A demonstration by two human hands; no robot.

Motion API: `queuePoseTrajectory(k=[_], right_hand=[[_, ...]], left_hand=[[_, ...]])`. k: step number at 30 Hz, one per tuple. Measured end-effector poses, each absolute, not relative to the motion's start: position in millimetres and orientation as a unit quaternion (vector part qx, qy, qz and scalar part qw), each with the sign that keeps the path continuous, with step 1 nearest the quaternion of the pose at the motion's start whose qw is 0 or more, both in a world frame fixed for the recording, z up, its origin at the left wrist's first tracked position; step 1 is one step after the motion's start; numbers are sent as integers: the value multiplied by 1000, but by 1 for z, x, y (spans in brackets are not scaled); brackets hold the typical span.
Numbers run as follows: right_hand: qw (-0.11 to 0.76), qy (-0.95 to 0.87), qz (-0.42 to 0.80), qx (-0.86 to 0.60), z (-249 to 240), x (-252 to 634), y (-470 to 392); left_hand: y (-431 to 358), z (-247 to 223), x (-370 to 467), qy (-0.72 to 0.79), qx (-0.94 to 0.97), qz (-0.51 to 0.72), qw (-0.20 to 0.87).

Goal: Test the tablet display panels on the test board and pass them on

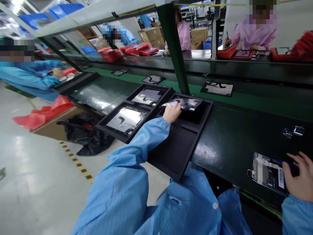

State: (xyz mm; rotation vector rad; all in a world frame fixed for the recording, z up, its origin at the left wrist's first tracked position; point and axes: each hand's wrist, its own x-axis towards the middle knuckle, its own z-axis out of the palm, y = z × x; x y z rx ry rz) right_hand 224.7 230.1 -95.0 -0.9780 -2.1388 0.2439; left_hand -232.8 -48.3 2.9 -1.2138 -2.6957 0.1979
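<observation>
My left hand grips the near left edge of a flat tablet screen panel, silvery with a dark ribbon cable. The panel is tilted above the far right compartment of a black foam tray. In the left compartments lie two similar panels, a far one and a near one; the near right compartment holds nothing. At the right, my right hand has its fingers spread at the edge of an opened tablet with exposed inner parts. A slim blue thing shows by those fingers, its kind unclear.
Several panels lie on the green strip, one beyond the tray. A shiny metal object rests at right. A green post rises behind the tray. Co-workers sit opposite and at left. A black bag hangs below the bench edge.
</observation>
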Motion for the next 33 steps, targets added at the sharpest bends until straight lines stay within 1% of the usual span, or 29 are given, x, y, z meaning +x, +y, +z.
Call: queuePoseTrajectory(k=[3, 6, 8, 10, 13, 16, 18, 20, 22, 25, 27, 30, 33], right_hand=[[368, -846, 90, -375, -96, 226, 230], [359, -850, 90, -375, -98, 226, 229], [369, -849, 93, -366, -98, 224, 228], [380, -847, 104, -358, -95, 222, 226], [379, -841, 132, -362, -89, 218, 220], [397, -831, 149, -361, -80, 216, 212], [408, -831, 154, -346, -74, 216, 204], [401, -839, 164, -329, -71, 215, 195], [370, -854, 192, -310, -70, 214, 184], [294, -877, 240, -295, -72, 212, 168], [253, -885, 247, -304, -74, 210, 161], [227, -886, 242, -324, -75, 208, 155], [231, -883, 240, -330, -74, 208, 152]], left_hand=[[-53, 23, -226, -898, -424, 52, 104], [-56, 31, -210, -848, -501, 21, 170], [-51, 29, -195, -764, -596, 15, 247], [-41, 21, -180, -647, -695, 19, 315], [-20, 6, -159, -481, -802, 4, 354], [-5, -9, -147, -400, -853, -9, 336], [-2, -15, -147, -386, -869, 0, 309], [-1, -18, -151, -389, -877, 14, 281], [-1, -19, -152, -402, -880, 26, 253], [5, -23, -142, -420, -881, 42, 215], [11, -27, -130, -439, -877, 49, 191], [20, -31, -116, -481, -864, 61, 136], [23, -27, -114, -507, -855, 89, 61]])
